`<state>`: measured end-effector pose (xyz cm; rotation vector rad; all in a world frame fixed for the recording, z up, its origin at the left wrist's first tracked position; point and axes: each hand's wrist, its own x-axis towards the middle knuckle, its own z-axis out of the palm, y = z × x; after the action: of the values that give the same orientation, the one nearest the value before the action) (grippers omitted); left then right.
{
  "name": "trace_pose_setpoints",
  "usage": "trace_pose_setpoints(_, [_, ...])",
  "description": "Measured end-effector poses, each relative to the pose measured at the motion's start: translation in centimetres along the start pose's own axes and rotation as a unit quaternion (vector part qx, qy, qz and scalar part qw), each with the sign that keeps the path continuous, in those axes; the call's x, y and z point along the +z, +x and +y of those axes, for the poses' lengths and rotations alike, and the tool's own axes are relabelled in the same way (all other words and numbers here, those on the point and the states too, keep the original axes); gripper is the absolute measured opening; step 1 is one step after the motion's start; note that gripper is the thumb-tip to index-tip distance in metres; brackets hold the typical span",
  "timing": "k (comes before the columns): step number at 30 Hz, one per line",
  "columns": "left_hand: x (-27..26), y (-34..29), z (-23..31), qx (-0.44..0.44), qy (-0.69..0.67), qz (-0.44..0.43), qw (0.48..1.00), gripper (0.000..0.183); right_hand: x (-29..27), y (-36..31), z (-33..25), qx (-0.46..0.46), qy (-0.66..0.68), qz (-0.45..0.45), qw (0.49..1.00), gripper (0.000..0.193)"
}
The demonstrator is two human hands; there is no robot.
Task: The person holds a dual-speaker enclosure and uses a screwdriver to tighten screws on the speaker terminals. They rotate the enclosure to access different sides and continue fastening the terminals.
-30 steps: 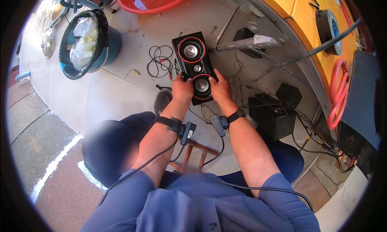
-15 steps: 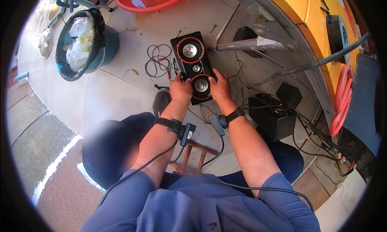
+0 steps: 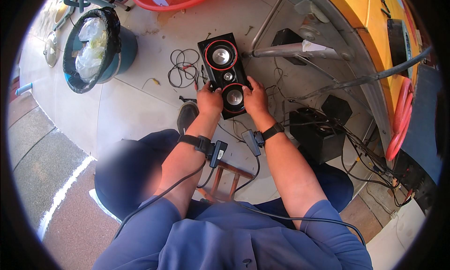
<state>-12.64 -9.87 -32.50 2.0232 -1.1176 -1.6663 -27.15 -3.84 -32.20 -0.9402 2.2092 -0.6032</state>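
Note:
A black speaker box (image 3: 218,76) with two large red-rimmed cones and a small tweeter between them faces up in front of me. My left hand (image 3: 209,100) grips its left side near the lower cone, thumb on the front face. On the opposite side my right hand (image 3: 255,98) holds the right edge the same way. Fingers under the box are hidden on both sides. Left of the speaker lies a loosely coiled black cable (image 3: 183,68) with red plugs, on the tiled floor.
A lined blue bin (image 3: 126,47) with plastic bags stands at the left, and a red basin (image 3: 180,5) at the top. Metal legs of a yellow structure (image 3: 349,7) rise at right. A black box (image 3: 311,134) and tangled wires (image 3: 361,148) lie below it. Loose screws (image 3: 249,30) dot the floor.
The speaker is still between both hands; its lower end has shifted slightly up and away from me, and its face is tipped a little. The view has moved marginally.

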Motion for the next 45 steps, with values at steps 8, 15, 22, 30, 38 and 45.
trace_pose_setpoints(8, [0.5, 0.8, -1.8, 0.029, 0.005, 0.047, 0.998, 0.053, -0.1, 0.6, -0.3, 0.021, -0.005, -0.027, 0.999, 0.048])
trace_pose_setpoints(15, [0.3, 0.6, -2.0, 0.033, 0.015, 0.034, 0.999, 0.048, -0.1, 0.6, -0.2, 0.015, -0.015, -0.04, 0.999, 0.051])
trace_pose_setpoints(22, [-0.2, 0.2, -0.9, 0.044, 0.131, 0.043, 0.989, 0.049, -0.1, 0.6, -0.4, 0.029, -0.009, -0.037, 0.999, 0.05])
trace_pose_setpoints(30, [-0.2, 0.9, -1.8, 0.06, 0.129, 0.048, 0.989, 0.051, 0.1, 0.5, -0.5, 0.023, -0.015, -0.029, 0.999, 0.049])
trace_pose_setpoints(38, [-0.2, 1.8, -2.6, 0.019, 0.069, 0.02, 0.997, 0.054, 0.4, 1.3, 0.4, 0.053, 0.012, -0.05, 0.997, 0.053])
trace_pose_setpoints(45, [-0.9, 1.8, -1.1, -0.066, -0.111, -0.055, 0.99, 0.056, 1.1, 2.0, 1.7, 0.047, 0.127, -0.037, 0.99, 0.046])
